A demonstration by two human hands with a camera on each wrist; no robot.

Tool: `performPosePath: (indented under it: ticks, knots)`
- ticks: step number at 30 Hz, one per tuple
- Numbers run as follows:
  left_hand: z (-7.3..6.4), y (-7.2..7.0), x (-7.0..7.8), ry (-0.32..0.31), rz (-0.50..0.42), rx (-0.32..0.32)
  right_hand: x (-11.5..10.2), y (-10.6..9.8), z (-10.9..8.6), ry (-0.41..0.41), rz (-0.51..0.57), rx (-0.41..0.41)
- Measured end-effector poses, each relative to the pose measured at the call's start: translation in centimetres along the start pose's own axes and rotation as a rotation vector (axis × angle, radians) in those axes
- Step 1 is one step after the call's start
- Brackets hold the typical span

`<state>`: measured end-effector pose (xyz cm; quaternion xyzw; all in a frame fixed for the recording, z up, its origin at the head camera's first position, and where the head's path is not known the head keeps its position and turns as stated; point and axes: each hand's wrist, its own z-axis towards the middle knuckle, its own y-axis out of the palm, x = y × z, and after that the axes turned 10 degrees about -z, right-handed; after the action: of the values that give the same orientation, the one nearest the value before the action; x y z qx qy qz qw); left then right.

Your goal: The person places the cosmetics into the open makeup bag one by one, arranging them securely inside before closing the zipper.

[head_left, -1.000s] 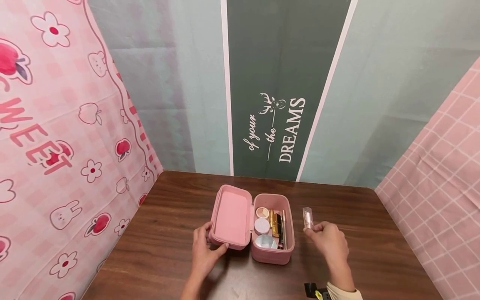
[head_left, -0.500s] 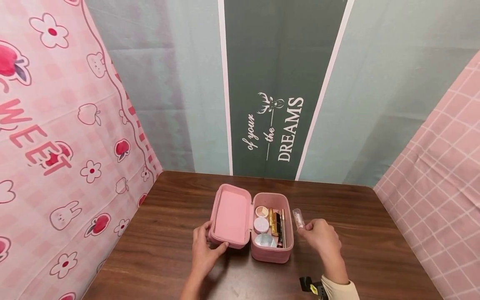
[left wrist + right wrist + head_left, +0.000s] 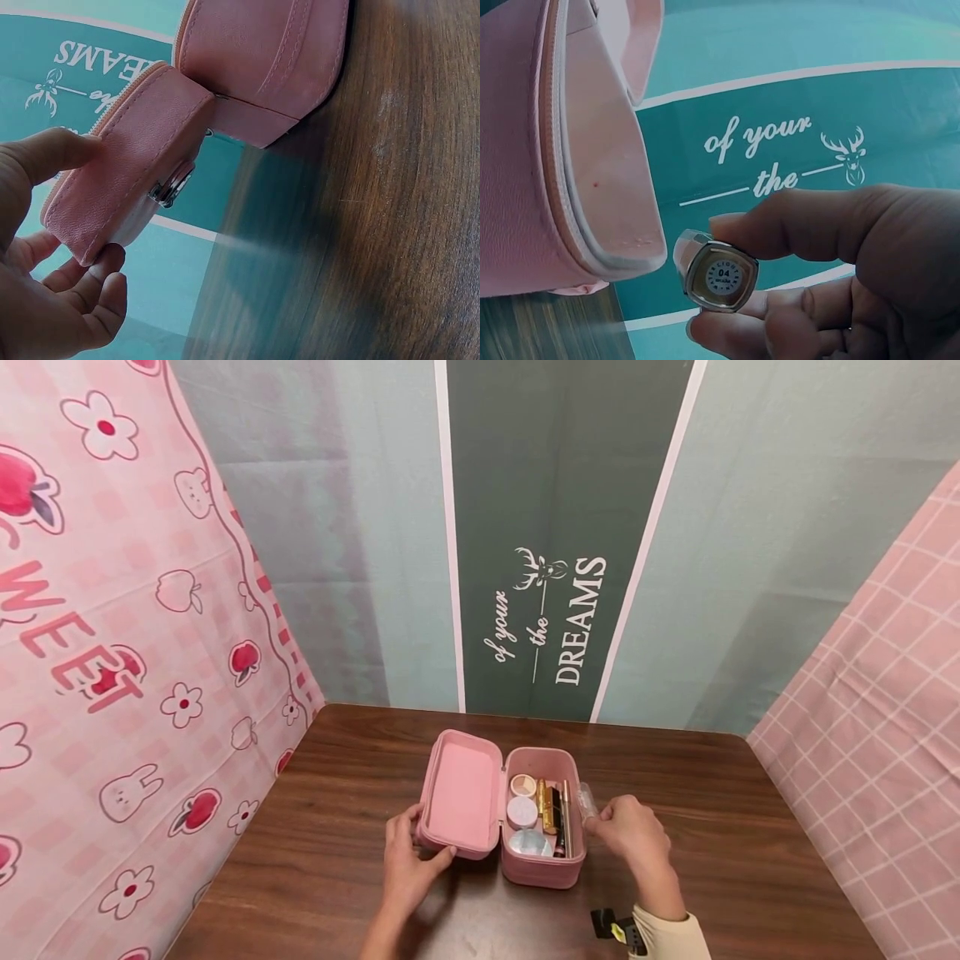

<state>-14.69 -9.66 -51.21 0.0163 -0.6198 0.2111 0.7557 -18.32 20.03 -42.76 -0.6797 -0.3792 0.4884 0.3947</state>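
Observation:
A pink zippered makeup case point(image 3: 542, 872) stands on the table, its lid point(image 3: 465, 789) folded out to the left. My left hand point(image 3: 408, 867) grips the lid's near left corner; the left wrist view shows the thumb on the zipper rim and fingers beneath. Between thumb and fingers, my right hand point(image 3: 633, 835) pinches a clear-capped lipstick tube point(image 3: 721, 276) with "04" on its base. In the head view the tube is tilted at the case's right rim. Inside the case are a round three-colour pan point(image 3: 523, 786), a pale round jar point(image 3: 522, 812), a silvery round compact point(image 3: 531, 842) and gold and black tubes point(image 3: 550, 810).
The dark wood table point(image 3: 337, 827) extends around the case. Behind it hangs a green and grey cloth point(image 3: 570, 460) with white lettering. Pink patterned cloths stand at the left point(image 3: 150, 635) and right point(image 3: 885, 693). A black strap device point(image 3: 618, 931) is on my right wrist.
My right hand has moved left with the lipstick tube, from beside the case to its right rim. The left hand keeps its grip on the lid.

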Motion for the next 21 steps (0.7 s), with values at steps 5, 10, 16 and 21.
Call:
performPosePath:
  ticks: [5,10,16,21]
  knots:
    - [0.1,0.0,0.0,0.008,0.001,0.002,-0.5,0.2,0.1,-0.007,0.01,-0.018]
    - [0.1,0.0,-0.1,0.012,0.002,0.0,-0.9,0.7,0.5,-0.022,0.004,-0.03]
    - [0.0,-0.2,-0.1,0.007,0.005,-0.006,-1.3,1.3,0.8,-0.018,-0.033,-0.044]
    - [-0.1,-0.2,-0.2,0.006,-0.002,-0.004,-1.5,1.6,1.0,-0.018,-0.037,-0.033]
